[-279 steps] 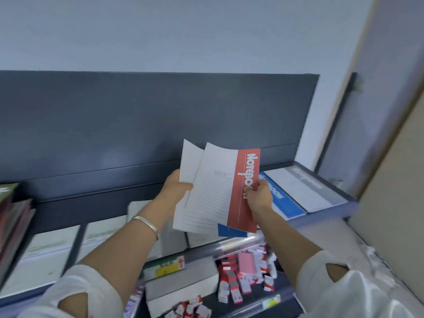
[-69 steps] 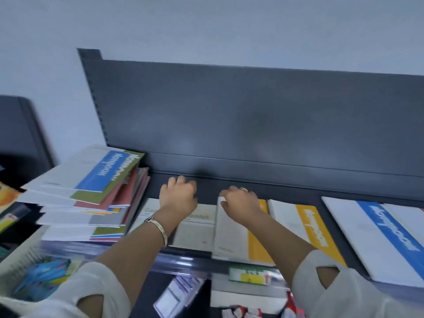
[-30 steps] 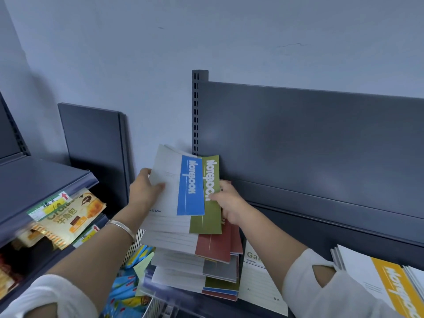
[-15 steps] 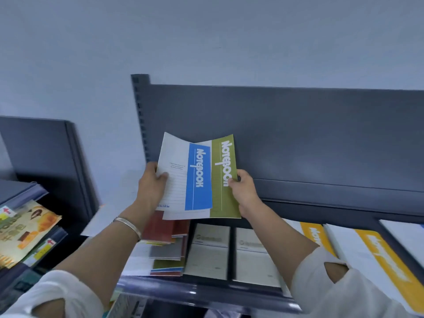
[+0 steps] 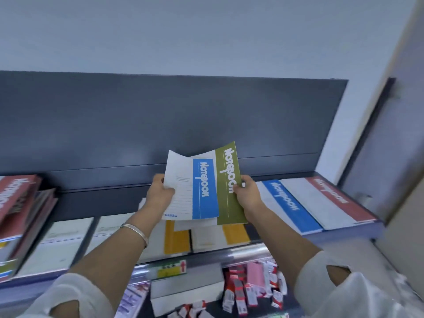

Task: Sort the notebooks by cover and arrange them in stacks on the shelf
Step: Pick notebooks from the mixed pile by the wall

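Above the shelf (image 5: 243, 253), notebooks (image 5: 205, 191) between left fingers (image 5: 169, 192) and right fingers (image 5: 237, 191).

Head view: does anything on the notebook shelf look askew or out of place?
Yes. The pile at the far left is untidy: mixed covers, edges fanned out, its red top notebook tilted. Lower down, small red-and-white packs lie scattered.
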A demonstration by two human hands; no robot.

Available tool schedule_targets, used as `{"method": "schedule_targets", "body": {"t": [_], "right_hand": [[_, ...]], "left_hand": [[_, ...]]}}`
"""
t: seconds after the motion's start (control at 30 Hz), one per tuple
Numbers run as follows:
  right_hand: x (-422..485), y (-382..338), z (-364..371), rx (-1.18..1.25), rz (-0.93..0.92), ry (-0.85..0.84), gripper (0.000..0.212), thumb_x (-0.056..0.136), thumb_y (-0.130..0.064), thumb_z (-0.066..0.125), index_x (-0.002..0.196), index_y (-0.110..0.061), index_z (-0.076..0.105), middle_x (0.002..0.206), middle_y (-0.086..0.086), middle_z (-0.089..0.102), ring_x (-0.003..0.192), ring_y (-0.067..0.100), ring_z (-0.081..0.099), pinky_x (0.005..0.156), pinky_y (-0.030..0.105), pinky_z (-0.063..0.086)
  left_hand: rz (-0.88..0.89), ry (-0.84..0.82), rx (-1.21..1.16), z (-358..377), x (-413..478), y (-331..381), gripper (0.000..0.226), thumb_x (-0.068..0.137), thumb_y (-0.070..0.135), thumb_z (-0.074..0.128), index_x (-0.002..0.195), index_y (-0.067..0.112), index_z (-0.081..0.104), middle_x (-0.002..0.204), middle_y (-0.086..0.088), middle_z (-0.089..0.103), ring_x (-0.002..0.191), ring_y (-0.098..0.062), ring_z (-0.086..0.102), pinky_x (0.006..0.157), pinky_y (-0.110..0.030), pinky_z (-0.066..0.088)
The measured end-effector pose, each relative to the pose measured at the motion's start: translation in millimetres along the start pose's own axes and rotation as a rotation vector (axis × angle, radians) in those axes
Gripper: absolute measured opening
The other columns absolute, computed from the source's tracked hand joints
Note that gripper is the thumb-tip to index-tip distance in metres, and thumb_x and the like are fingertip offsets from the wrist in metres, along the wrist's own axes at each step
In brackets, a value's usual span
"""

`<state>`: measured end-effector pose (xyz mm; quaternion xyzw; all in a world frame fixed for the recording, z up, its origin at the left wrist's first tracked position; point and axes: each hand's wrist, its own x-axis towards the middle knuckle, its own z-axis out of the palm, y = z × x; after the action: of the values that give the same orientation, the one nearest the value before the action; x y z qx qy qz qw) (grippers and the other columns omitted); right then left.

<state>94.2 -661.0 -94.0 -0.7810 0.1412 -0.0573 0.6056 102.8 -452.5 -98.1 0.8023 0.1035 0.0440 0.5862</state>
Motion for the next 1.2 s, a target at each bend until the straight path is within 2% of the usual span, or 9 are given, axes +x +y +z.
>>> {"method": "schedule_targets", "body": {"t": [0.23, 0.4, 0.6, 0.67, 0.73, 0.83, 0.9, 1.0, 1.2], "right_hand": [[10.8, 28.2, -73.7, -0.338, 0.016, 0.155, 0.034, 0.099, -0.010, 0.039, 0.133, -0.011, 0.047, 0.123, 0.015, 0.060, 0.109, 0.032, 0.058, 0.081, 0.033, 0.045], [18.1, 40.8, -91.7, -0.429, 0.048, 0.163, 0.034, 0.099, -0.010, 0.039, 0.132, -0.012, 0.049, 0.123, 0.013, 0.061, 0.109, 0.031, 0.059, 0.088, 0.037, 0.048], [29.5, 36.4, -106.6, -0.724, 0.000, 0.210, 0.028, 0.100, -0.024, 0.040, 0.126, -0.021, 0.049, 0.115, 0.009, 0.064, 0.098, 0.029, 0.063, 0.081, 0.040, 0.052], [32.4, 37.3, -107.5, -0.796, 0.035, 0.190, 0.030, 0.100, -0.025, 0.042, 0.129, -0.021, 0.046, 0.119, 0.008, 0.063, 0.100, 0.028, 0.063, 0.080, 0.039, 0.051], [35.0, 39.7, -107.7, -0.807, 0.075, 0.170, 0.031, 0.099, -0.025, 0.043, 0.130, -0.020, 0.045, 0.121, 0.009, 0.061, 0.103, 0.029, 0.062, 0.079, 0.037, 0.049], [43.4, 44.3, -110.2, -0.693, 0.079, 0.158, 0.030, 0.100, -0.026, 0.041, 0.129, -0.019, 0.047, 0.122, 0.009, 0.061, 0.104, 0.030, 0.062, 0.083, 0.038, 0.049], [50.3, 44.1, -114.8, -0.614, 0.072, 0.150, 0.031, 0.100, -0.024, 0.039, 0.129, -0.020, 0.049, 0.123, 0.010, 0.061, 0.104, 0.030, 0.062, 0.083, 0.038, 0.049], [62.9, 43.2, -130.8, -0.568, 0.036, 0.148, 0.031, 0.101, -0.026, 0.039, 0.130, -0.022, 0.050, 0.123, 0.007, 0.062, 0.102, 0.028, 0.063, 0.083, 0.037, 0.048], [94.7, 55.7, -171.8, -0.611, 0.022, 0.073, 0.032, 0.100, -0.030, 0.042, 0.130, -0.023, 0.048, 0.122, 0.005, 0.061, 0.088, 0.020, 0.057, 0.082, 0.033, 0.046]], "left_hand": [[0.065, 0.017, 0.240, 59.2, -5.8, -8.5, 0.061, 0.092, -0.007, 0.036, 0.145, 0.021, 0.025, 0.119, -0.017, 0.053, 0.098, -0.030, 0.053, 0.076, -0.038, 0.047], [0.003, -0.061, 0.449, 79.5, 4.7, -24.5, 0.045, 0.091, -0.005, 0.038, 0.133, 0.008, 0.048, 0.134, -0.020, 0.042, 0.115, -0.037, 0.051, 0.090, -0.035, 0.046], [-0.098, -0.304, 0.844, 92.6, 3.6, -27.1, 0.039, 0.092, 0.008, 0.048, 0.130, 0.014, 0.044, 0.142, -0.015, 0.026, 0.119, -0.029, 0.047, 0.099, -0.032, 0.043], [-0.025, -0.309, 1.064, 95.9, 1.7, -23.4, 0.040, 0.091, 0.016, 0.047, 0.130, 0.019, 0.043, 0.143, -0.012, 0.025, 0.125, -0.030, 0.039, 0.102, -0.036, 0.041], [0.135, -0.291, 1.229, 101.0, -0.1, -18.6, 0.043, 0.088, 0.020, 0.049, 0.131, 0.023, 0.043, 0.148, -0.010, 0.019, 0.134, -0.030, 0.026, 0.105, -0.039, 0.032], [0.372, -0.425, 1.160, 121.5, -0.8, -18.9, 0.056, 0.091, 0.030, 0.053, 0.142, 0.024, 0.032, 0.157, -0.009, 0.004, 0.144, -0.029, 0.009, 0.112, -0.041, 0.025], [0.414, -0.507, 1.143, 137.5, -4.5, -22.3, 0.065, 0.093, 0.042, 0.048, 0.149, 0.025, 0.020, 0.159, -0.007, 0.001, 0.146, -0.028, 0.004, 0.115, -0.043, 0.021], [0.322, -0.572, 1.176, 154.2, -3.0, -28.8, 0.067, 0.094, 0.050, 0.041, 0.150, 0.023, 0.015, 0.158, -0.005, 0.011, 0.144, -0.028, 0.017, 0.112, -0.046, 0.030], [0.196, -0.503, 1.166, 171.1, -6.8, -21.3, 0.063, 0.090, 0.052, 0.048, 0.143, 0.021, 0.032, 0.142, -0.004, 0.040, 0.128, -0.026, 0.042, 0.102, -0.046, 0.042]]}}
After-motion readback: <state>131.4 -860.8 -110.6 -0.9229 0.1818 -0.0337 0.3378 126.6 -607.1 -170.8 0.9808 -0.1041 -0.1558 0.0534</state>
